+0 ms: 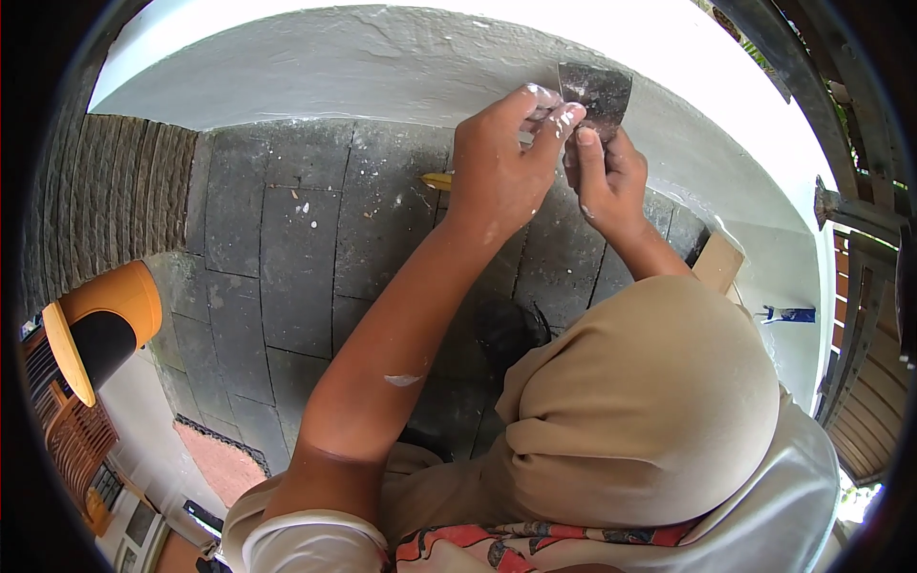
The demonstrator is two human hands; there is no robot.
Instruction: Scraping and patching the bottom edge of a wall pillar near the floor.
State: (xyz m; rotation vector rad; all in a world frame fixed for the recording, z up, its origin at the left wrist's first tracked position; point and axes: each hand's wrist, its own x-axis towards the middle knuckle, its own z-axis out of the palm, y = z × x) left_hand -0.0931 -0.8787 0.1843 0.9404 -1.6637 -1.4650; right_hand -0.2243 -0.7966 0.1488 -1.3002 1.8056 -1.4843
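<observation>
A putty knife with a dark, stained metal blade is held upright before the low grey wall. My right hand is closed round its lower part, thumb across the front; the handle is hidden by the fingers. On the blade's left side rests my left hand, closed, its thumb overlapping the lower blade and its fingers bent at the edge. White paste is smeared on the left fingertips, with a dried streak on the left forearm.
Dark paving with white specks lies below. A yellow leaf-like piece sits beside my left wrist. My bent knee fills the lower right, near a wooden block and a blue-handled tool. An orange seat stands left.
</observation>
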